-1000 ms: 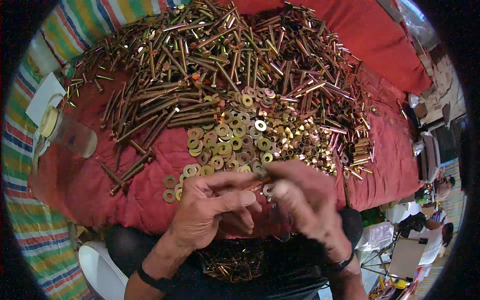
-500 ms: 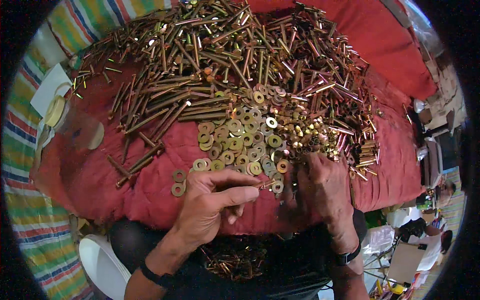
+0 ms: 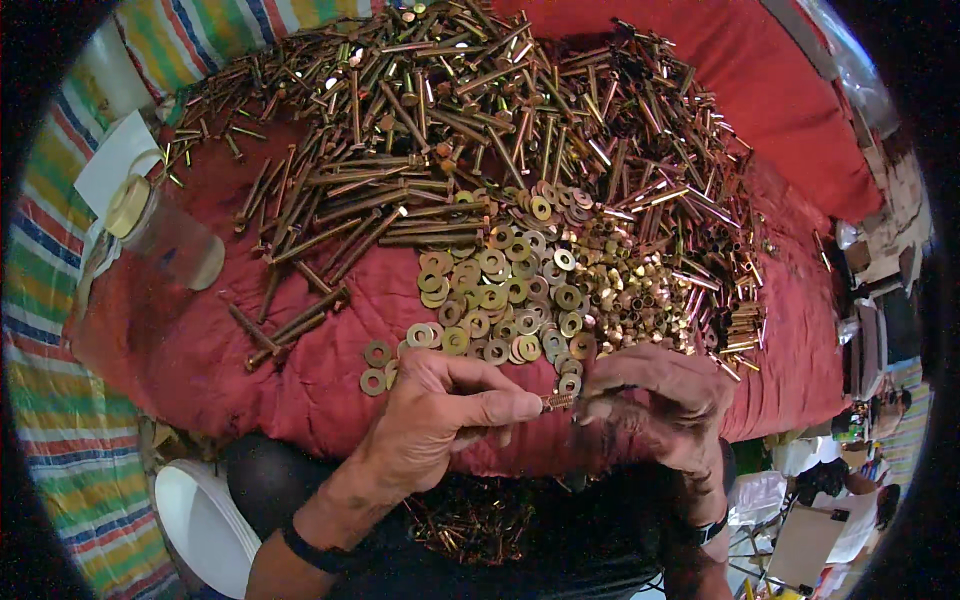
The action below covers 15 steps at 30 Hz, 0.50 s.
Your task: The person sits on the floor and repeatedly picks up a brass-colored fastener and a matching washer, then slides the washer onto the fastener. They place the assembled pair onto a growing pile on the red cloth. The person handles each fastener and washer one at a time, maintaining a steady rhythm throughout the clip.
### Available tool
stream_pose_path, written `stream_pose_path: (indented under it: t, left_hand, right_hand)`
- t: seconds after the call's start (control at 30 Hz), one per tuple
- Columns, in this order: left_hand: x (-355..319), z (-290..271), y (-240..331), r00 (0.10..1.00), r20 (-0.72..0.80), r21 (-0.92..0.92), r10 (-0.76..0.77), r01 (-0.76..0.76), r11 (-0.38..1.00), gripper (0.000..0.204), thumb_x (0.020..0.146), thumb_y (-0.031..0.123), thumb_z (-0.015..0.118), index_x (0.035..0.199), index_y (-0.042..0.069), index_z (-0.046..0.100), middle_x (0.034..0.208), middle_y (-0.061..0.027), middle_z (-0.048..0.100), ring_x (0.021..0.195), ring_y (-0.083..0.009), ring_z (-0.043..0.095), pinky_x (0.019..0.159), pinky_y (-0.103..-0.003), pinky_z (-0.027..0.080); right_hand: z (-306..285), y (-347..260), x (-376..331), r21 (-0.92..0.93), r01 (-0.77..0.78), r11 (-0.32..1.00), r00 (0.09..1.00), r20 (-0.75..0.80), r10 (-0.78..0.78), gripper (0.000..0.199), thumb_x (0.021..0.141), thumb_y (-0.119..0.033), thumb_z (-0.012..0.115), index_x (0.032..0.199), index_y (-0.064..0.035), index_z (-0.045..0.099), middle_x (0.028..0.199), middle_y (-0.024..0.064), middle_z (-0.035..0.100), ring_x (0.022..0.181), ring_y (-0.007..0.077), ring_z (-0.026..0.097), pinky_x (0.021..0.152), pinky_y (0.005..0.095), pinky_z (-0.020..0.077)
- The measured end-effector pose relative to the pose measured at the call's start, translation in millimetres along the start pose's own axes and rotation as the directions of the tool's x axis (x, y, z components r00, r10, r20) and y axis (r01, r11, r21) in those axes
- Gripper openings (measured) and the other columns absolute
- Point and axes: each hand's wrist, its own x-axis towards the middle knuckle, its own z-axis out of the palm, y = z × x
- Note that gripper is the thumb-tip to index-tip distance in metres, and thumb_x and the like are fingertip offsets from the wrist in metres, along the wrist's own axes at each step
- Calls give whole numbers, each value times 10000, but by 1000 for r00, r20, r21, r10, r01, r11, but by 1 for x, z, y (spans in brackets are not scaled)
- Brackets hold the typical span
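— Two hands on one bolt: your left hand (image 3: 440, 425) pinches the threaded bolt (image 3: 558, 402) between thumb and forefinger, and your right hand (image 3: 660, 405) has its fingertips closed on the other end. Neither is spread wide; both are curled tight around that one piece, just at the near edge of the red cloth (image 3: 300, 390).

— So which step would you say I'm at?

— I'd judge you're fitting something onto the bolt, a washer or a nut, though your right fingers hide whatever sits at that end, so I cannot tell which. The pile of flat washers (image 3: 500, 300) lies just beyond your knuckles, and the heap of small nuts (image 3: 630, 295) is just to its right.

— And what does the move ahead ask of me?

— Keep the bolt level and steady with the left while the right turns or slides the part along the thread. The bolt is thin, so a light, exact pinch matters more than force. The dark tray (image 3: 480, 520) of finished-looking pieces in your lap sits right under your wrists. The big stack of long bolts (image 3: 450, 130) lies farther back on the cloth, well apart from your hands, and the clear jar (image 3: 165, 235) lies tipped over at the left.
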Motion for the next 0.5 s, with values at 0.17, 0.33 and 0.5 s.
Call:
stream_pose_path:
  t: [0.17, 0.33, 0.5]
  left_hand:
    - [0, 0, 2, 991, 47, -89, -122, 126, 988, 153, 869, 126, 811, 871, -24, 782, 664, -40, 669, 489, -40, 499, 426, -197, 301]
    - [1, 0, 2, 983, 43, -81, -177, 180, 980, 195, 878, 149, 793, 832, -32, 737, 649, -68, 652, 467, -63, 477, 414, -219, 286]
    - [-3, 7, 2, 964, 41, 429, 263, -254, 867, 181, 867, 166, 797, 861, -13, 779, 698, -47, 704, 581, -92, 605, 548, -252, 463]
  right_hand:
    - [5, 4, -2, -143, 130, 981, 991, -10, -133, 318, 679, -76, 900, 970, -38, 777, 909, 111, 763, 825, 240, 749, 702, 329, 606]
    - [9, 2, -5, -141, 116, 983, 993, -17, -120, 307, 709, -87, 882, 984, -34, 758, 905, 105, 760, 800, 233, 741, 691, 320, 596]
    - [8, 1, -8, -177, 11, 984, 1000, 29, -6, 226, 870, -126, 785, 1067, -50, 705, 898, 68, 694, 759, 267, 687, 664, 352, 525]
